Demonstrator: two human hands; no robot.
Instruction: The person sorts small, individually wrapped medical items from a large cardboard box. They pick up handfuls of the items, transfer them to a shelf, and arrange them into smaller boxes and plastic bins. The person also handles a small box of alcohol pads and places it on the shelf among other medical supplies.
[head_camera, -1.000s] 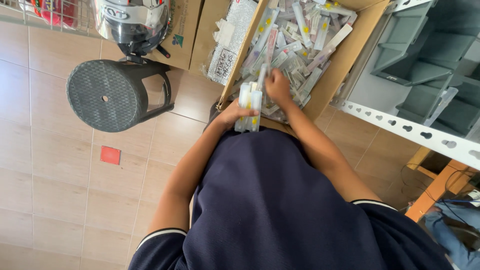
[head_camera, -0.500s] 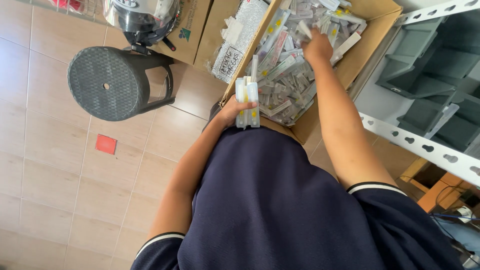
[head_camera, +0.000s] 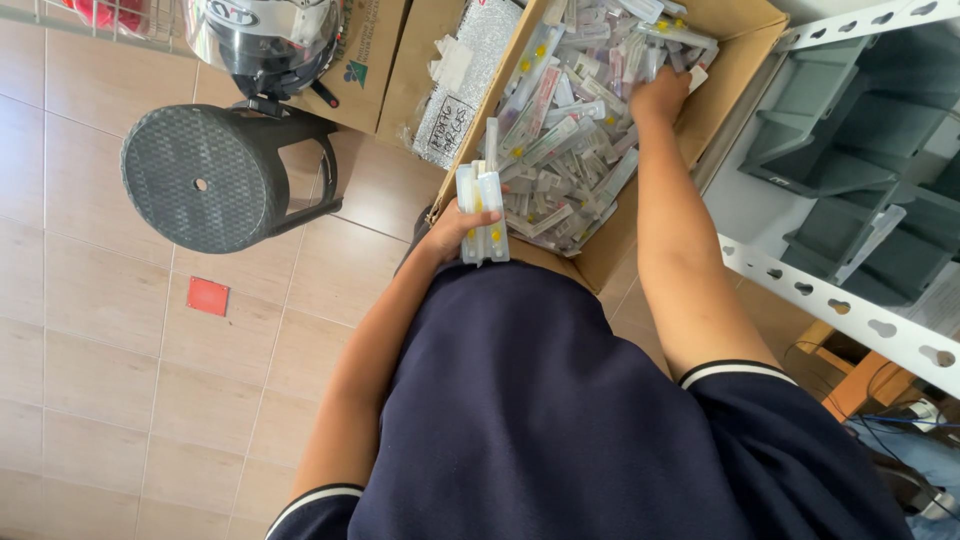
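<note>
Beige floor tiles (head_camera: 100, 330) spread beside the left hand (head_camera: 452, 232) gripping clear packets (head_camera: 478, 212); the right hand (head_camera: 658, 95) curls closed among packets inside the cardboard box (head_camera: 725, 90).

A brown cardboard box (head_camera: 735, 60) holds clear narrow packets (head_camera: 570, 120); a silvery bag (head_camera: 470, 75) with white label lies beside.

A round black plastic stool (head_camera: 205, 178) stands on a floor of beige tiles (head_camera: 110, 340), and everything else sits around it. Just beyond the stool a grey and white helmet (head_camera: 262, 40) rests (partly cut off by the top edge). On the tiles just in front of the stool lies a small red square (head_camera: 208, 296). Well off to the stool's right runs a white perforated metal shelf rail (head_camera: 840, 300), with grey plastic bins (head_camera: 850, 110) behind it. Daylight falls evenly.
</note>
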